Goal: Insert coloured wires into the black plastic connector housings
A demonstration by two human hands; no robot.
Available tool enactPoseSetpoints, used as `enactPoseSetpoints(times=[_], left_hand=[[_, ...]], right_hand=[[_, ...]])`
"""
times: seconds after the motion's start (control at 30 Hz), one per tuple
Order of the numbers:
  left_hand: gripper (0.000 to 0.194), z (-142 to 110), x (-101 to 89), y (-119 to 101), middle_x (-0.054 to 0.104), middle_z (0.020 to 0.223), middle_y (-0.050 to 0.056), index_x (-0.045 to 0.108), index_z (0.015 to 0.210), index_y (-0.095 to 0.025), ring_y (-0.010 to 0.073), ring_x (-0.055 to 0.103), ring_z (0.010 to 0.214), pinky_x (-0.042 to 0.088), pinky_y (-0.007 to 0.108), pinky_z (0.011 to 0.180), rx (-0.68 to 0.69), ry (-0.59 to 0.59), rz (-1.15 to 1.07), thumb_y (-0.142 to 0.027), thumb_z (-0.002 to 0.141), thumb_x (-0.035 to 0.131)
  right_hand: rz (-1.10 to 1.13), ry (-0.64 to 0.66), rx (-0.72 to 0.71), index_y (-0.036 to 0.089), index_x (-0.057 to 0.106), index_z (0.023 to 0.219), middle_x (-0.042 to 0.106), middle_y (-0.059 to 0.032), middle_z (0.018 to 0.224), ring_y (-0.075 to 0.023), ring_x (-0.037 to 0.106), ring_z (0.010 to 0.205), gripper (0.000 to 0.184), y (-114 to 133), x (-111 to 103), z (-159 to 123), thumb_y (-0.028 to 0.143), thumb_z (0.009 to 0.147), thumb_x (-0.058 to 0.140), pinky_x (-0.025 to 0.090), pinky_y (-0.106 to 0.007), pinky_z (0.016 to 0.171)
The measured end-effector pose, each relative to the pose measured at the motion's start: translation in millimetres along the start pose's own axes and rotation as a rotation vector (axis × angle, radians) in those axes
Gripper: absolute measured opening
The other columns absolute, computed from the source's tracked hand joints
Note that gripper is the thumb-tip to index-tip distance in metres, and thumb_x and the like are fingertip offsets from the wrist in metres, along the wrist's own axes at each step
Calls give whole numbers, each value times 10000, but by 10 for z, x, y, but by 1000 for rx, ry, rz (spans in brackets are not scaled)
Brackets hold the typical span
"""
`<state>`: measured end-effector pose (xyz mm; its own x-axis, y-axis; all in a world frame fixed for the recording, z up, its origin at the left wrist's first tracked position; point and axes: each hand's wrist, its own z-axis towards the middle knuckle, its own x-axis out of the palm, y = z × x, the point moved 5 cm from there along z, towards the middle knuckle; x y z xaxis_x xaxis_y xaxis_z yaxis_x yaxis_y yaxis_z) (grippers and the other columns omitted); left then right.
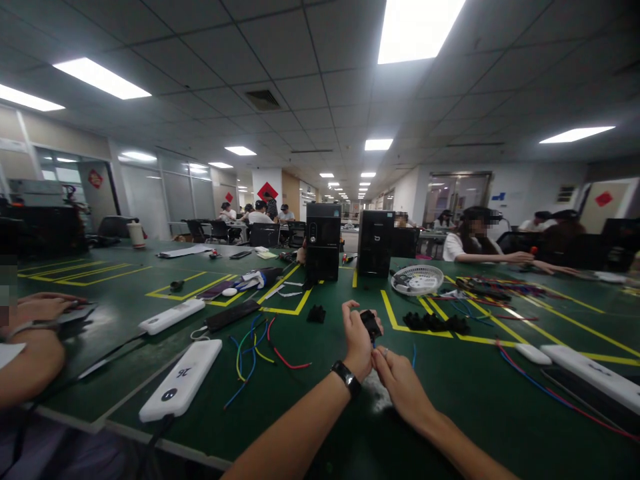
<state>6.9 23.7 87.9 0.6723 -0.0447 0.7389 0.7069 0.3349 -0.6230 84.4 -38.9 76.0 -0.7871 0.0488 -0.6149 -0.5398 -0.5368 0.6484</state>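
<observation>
My left hand [358, 337], with a dark watch on its wrist, is closed around a small black block-shaped part [371, 325] above the green table. Just below it, the fingers of my right hand [393, 373] pinch a thin blue wire [414, 357] close to the part. A short bit of blue shows between the two hands; whether the wire's end sits inside the part is hidden. Loose blue, green, yellow and red wires [249, 353] lie to the left. Similar black parts [316, 314] rest ahead, with a row of black parts [435, 323] at the right.
A white power strip [181, 381] lies near on the left, another power strip [593, 373] on the right. Two black cases [323, 241] stand ahead, beside a white round basket [417, 280]. Another person's arm [37, 333] rests at the left edge; a co-worker [475, 243] sits across.
</observation>
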Motion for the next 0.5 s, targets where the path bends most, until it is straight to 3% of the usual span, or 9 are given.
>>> enactPoseSetpoints(times=[0.13, 0.33, 0.5], left_hand=[[223, 20, -35, -73, 530, 651, -36, 316, 955, -259, 91, 494, 488, 374, 190, 474, 13, -22, 15, -316, 780, 441], [260, -17, 45, -79, 534, 663, -28, 312, 962, -260, 102, 510, 518, 390, 206, 495, -115, 10, -76, -325, 765, 469], [216, 67, -156, -164, 554, 677, -30, 340, 973, -255, 100, 512, 523, 406, 211, 518, 10, 19, 78, -328, 801, 449]], right_hand=[[25, -5, 7, 198, 440, 649, 480, 17, 579, -128, 445, 536, 388, -23, -64, 49, 413, 938, 298, 319, -241, 516], [65, -44, -2, 192, 445, 651, 442, 30, 557, -121, 427, 523, 392, -64, -111, 54, 436, 931, 320, 319, -240, 516], [196, -94, -1, 204, 398, 637, 365, 49, 538, -107, 377, 488, 383, 6, -214, 23, 436, 932, 320, 303, -231, 496]])
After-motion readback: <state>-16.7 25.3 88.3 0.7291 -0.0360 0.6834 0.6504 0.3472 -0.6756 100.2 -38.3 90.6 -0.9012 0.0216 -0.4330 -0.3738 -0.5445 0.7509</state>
